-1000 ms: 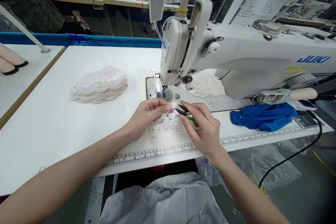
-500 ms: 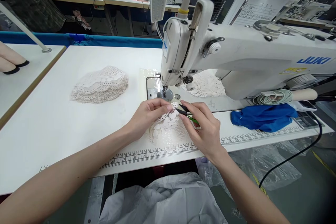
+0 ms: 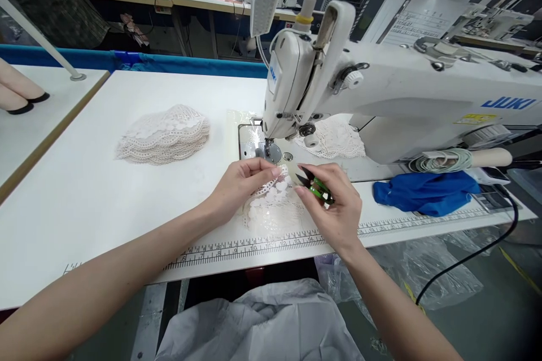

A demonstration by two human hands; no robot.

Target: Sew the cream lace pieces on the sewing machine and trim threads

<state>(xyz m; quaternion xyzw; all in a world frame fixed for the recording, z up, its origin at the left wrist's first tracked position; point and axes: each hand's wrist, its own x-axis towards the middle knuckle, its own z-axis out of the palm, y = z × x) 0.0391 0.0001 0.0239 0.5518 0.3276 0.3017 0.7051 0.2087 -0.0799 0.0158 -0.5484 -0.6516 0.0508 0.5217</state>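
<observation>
Scalloped lace piece [image 3: 277, 203] lies over the front of the white table [image 3: 105, 203], its upper edge pinched between thumb and forefinger of the left hand [image 3: 237, 186], while the right hand [image 3: 339, 200] grips green-handled thread snips [image 3: 320, 190], blades parted, just apart from it at three o'clock. Thread trimming seems the step in hand; a cut would call for keeping that edge steady and bringing the snips in. From the piece, the presser foot [image 3: 268, 150] of the Juki sewing machine [image 3: 423, 79] crowds twelve o'clock, with a lace stack [image 3: 163, 138] at ten and blue cloth [image 3: 425, 192] at three.
</observation>
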